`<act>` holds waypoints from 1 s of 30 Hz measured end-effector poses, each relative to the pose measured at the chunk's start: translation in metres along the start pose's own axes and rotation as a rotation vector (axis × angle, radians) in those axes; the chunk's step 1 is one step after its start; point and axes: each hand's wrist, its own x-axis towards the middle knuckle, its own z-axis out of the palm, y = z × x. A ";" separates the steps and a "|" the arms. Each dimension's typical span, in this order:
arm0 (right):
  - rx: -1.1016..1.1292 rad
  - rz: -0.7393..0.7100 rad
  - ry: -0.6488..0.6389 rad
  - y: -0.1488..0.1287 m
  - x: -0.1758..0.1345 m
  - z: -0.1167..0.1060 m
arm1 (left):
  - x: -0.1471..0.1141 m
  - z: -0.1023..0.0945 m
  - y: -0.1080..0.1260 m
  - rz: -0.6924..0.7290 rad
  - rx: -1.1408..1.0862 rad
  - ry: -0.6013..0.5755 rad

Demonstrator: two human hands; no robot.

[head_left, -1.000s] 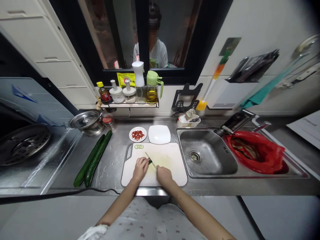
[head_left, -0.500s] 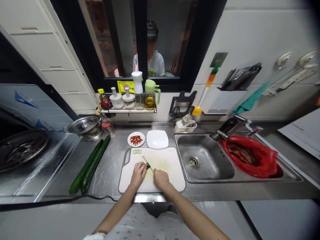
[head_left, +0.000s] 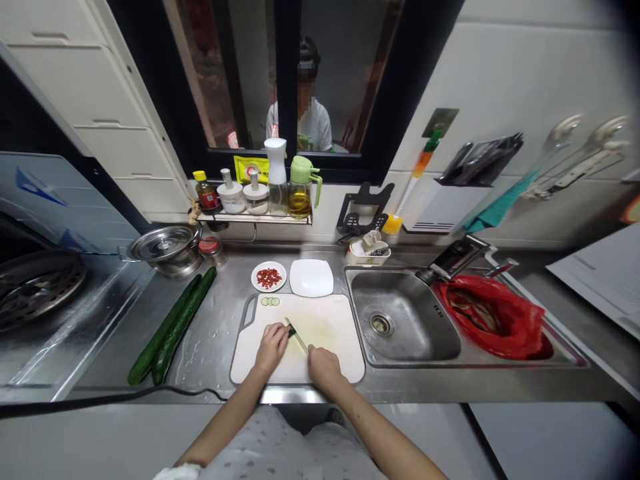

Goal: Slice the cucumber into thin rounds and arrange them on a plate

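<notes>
My left hand (head_left: 273,344) is closed on a short piece of cucumber (head_left: 292,330), most of it hidden by my fingers. In my right hand (head_left: 323,367) is a knife (head_left: 299,338), its blade slanting up and left against the cucumber's right end. Both hands are over a white cutting board (head_left: 340,360) with a grey handle. A few thin cucumber slices (head_left: 271,302) lie in a row at the board's upper left. Behind the board stand a small plate of chopped red pieces (head_left: 269,277) and a white square plate (head_left: 311,278).
Two whole cucumbers (head_left: 183,323) lie on the counter at left, near a lidded steel pot (head_left: 170,250) and a red-capped jar (head_left: 212,251). To the right is a sink (head_left: 410,320) with a red plastic bag (head_left: 515,327). Seasoning bottles stand on a wall rack (head_left: 235,217).
The camera view has shifted slightly. The knife blade has moved a little against the cucumber, while both hands keep their grips.
</notes>
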 end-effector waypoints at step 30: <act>0.067 0.020 -0.007 0.000 0.000 -0.011 | 0.008 -0.008 0.009 -0.083 -0.020 -0.028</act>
